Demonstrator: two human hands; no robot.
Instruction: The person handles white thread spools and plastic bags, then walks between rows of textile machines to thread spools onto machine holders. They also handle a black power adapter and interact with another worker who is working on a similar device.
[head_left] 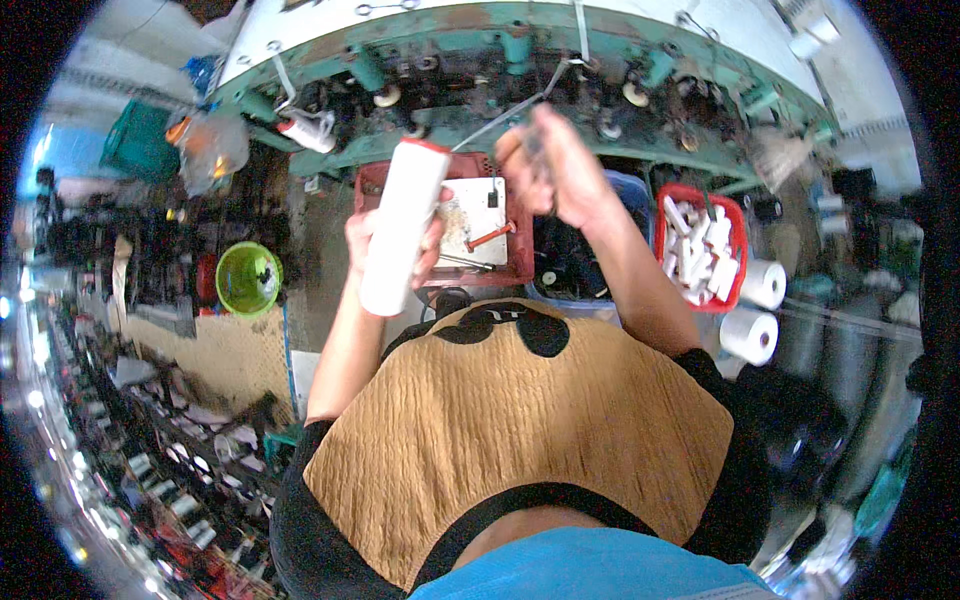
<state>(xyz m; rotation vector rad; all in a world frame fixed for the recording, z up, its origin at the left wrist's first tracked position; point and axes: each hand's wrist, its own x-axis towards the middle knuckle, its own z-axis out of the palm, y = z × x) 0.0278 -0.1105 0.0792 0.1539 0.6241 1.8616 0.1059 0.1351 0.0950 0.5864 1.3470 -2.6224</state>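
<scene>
My left hand grips a long white bobbin with a red-rimmed top, held upright in front of my chest. My right hand is raised beside it, fingers pinched on a thin white thread that runs up to the green spinning machine. The hand is blurred. Below the hands sits a dark red tray with a pale plate and a small red tool in it.
A red basket of white tubes stands at the right, with two white rolls next to it. A dark blue-rimmed bin sits between tray and basket. A green bowl lies on the floor at the left.
</scene>
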